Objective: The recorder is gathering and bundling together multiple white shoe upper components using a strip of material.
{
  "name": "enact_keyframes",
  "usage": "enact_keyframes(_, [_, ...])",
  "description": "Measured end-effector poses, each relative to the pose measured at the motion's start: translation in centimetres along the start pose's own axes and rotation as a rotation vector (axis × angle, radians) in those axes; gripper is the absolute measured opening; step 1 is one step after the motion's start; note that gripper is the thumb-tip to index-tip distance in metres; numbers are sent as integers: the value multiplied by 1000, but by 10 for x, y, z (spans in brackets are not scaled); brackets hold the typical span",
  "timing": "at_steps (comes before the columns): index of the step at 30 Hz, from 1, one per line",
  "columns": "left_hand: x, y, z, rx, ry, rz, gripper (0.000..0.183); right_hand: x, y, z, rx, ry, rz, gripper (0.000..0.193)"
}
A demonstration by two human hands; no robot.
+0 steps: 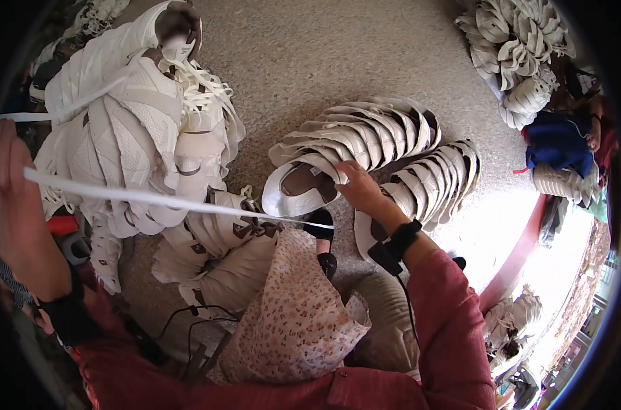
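My left hand (13, 178) is raised at the far left, its fingers closed on a long white shoelace (153, 198). The shoelace runs taut from there across to the front of my lap; its other end sticks out past my fingers over the left pile. With my right hand (361, 191) I pinch the edge of a shoe upper at the near end of a nested row of beige shoe uppers (365, 133). That front upper shows a white rim and a brown inside. Beside my right wrist lies a second nested row of uppers (437, 181).
A tall pile of white and cream uppers with dangling laces (132, 123) stands at the left. More beige uppers (221, 253) lie near my lap, covered by a floral cloth (290, 314). At the far right are another upper stack (522, 55) and a person in blue clothing (560, 143).
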State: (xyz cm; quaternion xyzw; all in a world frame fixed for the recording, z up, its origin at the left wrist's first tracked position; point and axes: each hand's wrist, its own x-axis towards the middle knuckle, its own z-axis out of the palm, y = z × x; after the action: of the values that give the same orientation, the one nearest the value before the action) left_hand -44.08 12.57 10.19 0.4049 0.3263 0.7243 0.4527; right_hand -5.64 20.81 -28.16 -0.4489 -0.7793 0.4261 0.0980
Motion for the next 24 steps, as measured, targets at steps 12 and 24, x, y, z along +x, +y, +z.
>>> enact_keyframes(12, [-165,-371,-41,-98,308,-1536,16,19,-4,9,-231,301,19,43])
enact_keyframes(24, [-159,-485,-21,32,413,-1156,27,65,27,-7,-298,277,92,66])
